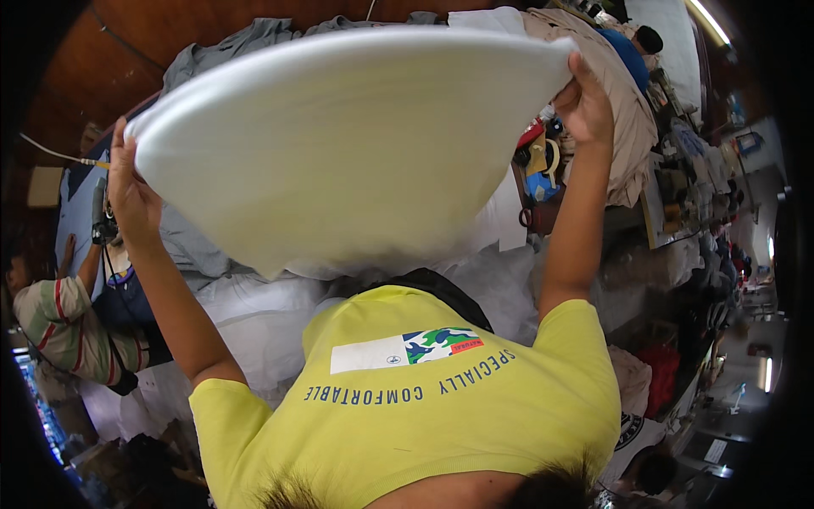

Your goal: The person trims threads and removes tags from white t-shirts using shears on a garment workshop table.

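I hold a large white sheet of thick soft fabric (339,144) stretched out in front of me, its lower edge sagging in a curve. My left hand (129,193) grips its left corner. My right hand (585,100) pinches its upper right corner. The sheet hides most of the table behind it. My yellow shirt (407,407) fills the lower middle of the view.
Grey cloth (220,51) and a beige garment (632,127) lie on the table beyond the sheet. White fabric piles (254,314) sit below it. A person in a striped shirt (64,327) sits at the left. Cluttered work benches (695,195) run along the right.
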{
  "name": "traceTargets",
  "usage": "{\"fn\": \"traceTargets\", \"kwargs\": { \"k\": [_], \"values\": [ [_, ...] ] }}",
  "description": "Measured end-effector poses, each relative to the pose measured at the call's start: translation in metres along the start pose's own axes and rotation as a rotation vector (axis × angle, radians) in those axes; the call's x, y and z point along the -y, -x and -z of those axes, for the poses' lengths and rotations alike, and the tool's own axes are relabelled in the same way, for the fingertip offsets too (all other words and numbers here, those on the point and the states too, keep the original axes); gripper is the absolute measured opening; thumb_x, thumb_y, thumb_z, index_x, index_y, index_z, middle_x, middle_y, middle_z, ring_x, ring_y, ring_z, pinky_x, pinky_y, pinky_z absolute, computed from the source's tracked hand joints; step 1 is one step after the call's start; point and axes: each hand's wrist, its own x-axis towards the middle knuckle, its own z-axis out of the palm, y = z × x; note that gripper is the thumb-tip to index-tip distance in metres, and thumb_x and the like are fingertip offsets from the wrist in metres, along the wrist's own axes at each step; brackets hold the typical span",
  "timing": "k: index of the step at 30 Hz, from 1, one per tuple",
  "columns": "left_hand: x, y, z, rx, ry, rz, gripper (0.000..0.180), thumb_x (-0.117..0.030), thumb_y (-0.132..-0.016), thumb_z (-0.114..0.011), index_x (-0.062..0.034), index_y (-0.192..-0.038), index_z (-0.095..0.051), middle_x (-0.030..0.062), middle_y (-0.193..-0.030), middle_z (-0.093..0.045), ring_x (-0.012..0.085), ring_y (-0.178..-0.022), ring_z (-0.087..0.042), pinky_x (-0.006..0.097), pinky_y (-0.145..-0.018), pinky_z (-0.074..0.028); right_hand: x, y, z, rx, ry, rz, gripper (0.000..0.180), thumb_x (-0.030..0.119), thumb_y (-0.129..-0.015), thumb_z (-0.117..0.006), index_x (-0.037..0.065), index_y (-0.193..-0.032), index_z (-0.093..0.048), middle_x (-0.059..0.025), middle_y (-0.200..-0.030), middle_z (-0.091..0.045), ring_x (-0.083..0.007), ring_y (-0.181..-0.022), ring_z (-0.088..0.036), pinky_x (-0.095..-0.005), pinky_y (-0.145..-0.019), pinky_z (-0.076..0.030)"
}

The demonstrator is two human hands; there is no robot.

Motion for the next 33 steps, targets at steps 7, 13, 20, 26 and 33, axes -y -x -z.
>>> {"fn": "traceTargets", "kwargs": {
  "k": [7, 13, 20, 26, 33],
  "values": [
    [-0.012, -0.019, 0.0, 0.281, 0.044, -0.073, 0.05, -0.012, -0.09, -0.056, 0.0009, -0.134, -0.036, 0.0085, -0.095, -0.064, 0.0116, -0.087, -0.063, 0.024, -0.078, -0.051, 0.024, -0.011, 0.006, -0.121, 0.276, 0.043, 0.038, 0.026, -0.085, -0.065, 0.001, -0.112, -0.054, -0.0033, -0.094, -0.065, -0.009, -0.08, -0.062, -0.0192, -0.068, -0.048],
    [-0.01, -0.028, 0.019, 0.229, 0.023, -0.056, 0.049, -0.006, -0.08, -0.066, 0.0008, -0.125, -0.049, 0.0116, -0.12, -0.056, 0.0186, -0.103, -0.059, 0.028, -0.089, -0.047, 0.027, 0.002, 0.026, -0.078, 0.02, 0.088, 0.035, 0.016, -0.084, -0.067, 0.006, -0.112, -0.05, -0.0025, -0.098, -0.061, -0.012, -0.092, -0.06, -0.0238, -0.078, -0.048],
    [-0.023, 0.003, 0.011, 0.211, -1.198, -0.492, 0.018, 0.006, -0.073, -0.064, 0.0065, -0.091, -0.064, 0.0102, -0.11, -0.057, 0.0198, -0.104, -0.056, 0.028, -0.086, -0.046, 0.038, 0.046, -0.027, -0.083, 0.908, 0.129, 0.031, -0.002, -0.069, -0.07, 0.002, -0.098, -0.06, -0.0065, -0.097, -0.06, -0.014, -0.092, -0.057, -0.0266, -0.08, -0.047],
    [-0.04, -0.001, 0.071, 0.741, 0.042, -0.202, 0.025, -0.025, -0.087, -0.061, -0.0014, -0.091, -0.051, 0.0142, -0.102, -0.056, 0.0234, -0.091, -0.061, 0.045, -0.091, -0.045, 0.058, 0.076, 0.001, -0.038, 0.719, 0.291, 0.017, 0.009, -0.071, -0.072, 0.002, -0.079, -0.058, -0.0087, -0.1, -0.06, -0.0156, -0.094, -0.056, -0.0241, -0.08, -0.045],
    [0.016, -0.043, -0.011, 0.13, -0.252, 0.157, 0.019, -0.024, -0.09, -0.054, -0.0064, -0.087, -0.058, -0.0042, -0.072, -0.053, 0.0026, -0.061, -0.047, 0.017, -0.056, -0.037, -0.003, 0.011, 0.007, -0.179, 0.392, -0.112, 0.03, 0.023, -0.082, -0.068, 0.003, -0.099, -0.054, -0.003, -0.086, -0.06, -0.0096, -0.074, -0.058, -0.0224, -0.065, -0.048]
  ]
}}
